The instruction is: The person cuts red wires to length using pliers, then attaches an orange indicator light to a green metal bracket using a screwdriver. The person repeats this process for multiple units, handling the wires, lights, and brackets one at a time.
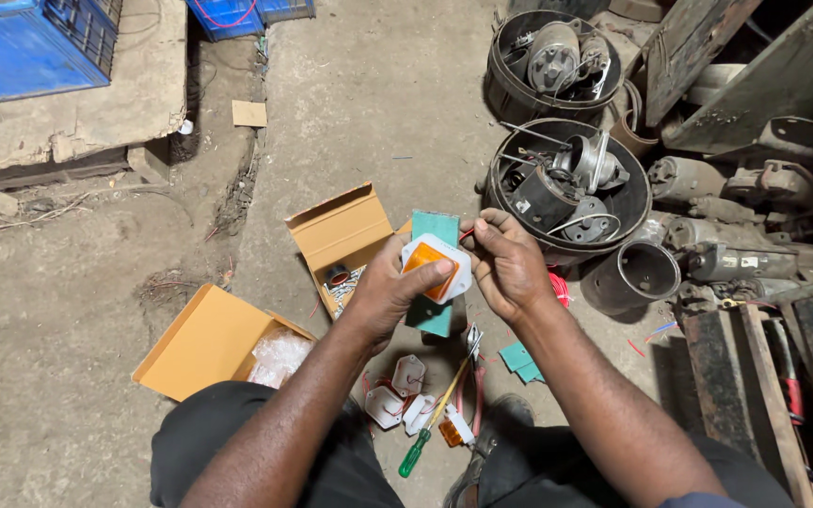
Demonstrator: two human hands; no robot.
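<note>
My left hand [390,293] grips a small lamp unit [436,265] with a white frame and an orange lens, thumb laid across the lens. My right hand [508,261] is closed at the lamp's right edge, fingertips pinched at a thin red wire there. Below my hands on the concrete floor lie more white and orange lamp parts [406,400] and a screwdriver [433,420] with a green handle and yellow shaft. A green card box [437,229] shows behind the lamp.
An open brown box [341,235] holds screws and a small ring. A second open carton [209,343] with clear plastic lies lower left. Round tubs of metal motor parts [566,183] and rusty housings fill the right. Blue crates [21,42] sit at top left.
</note>
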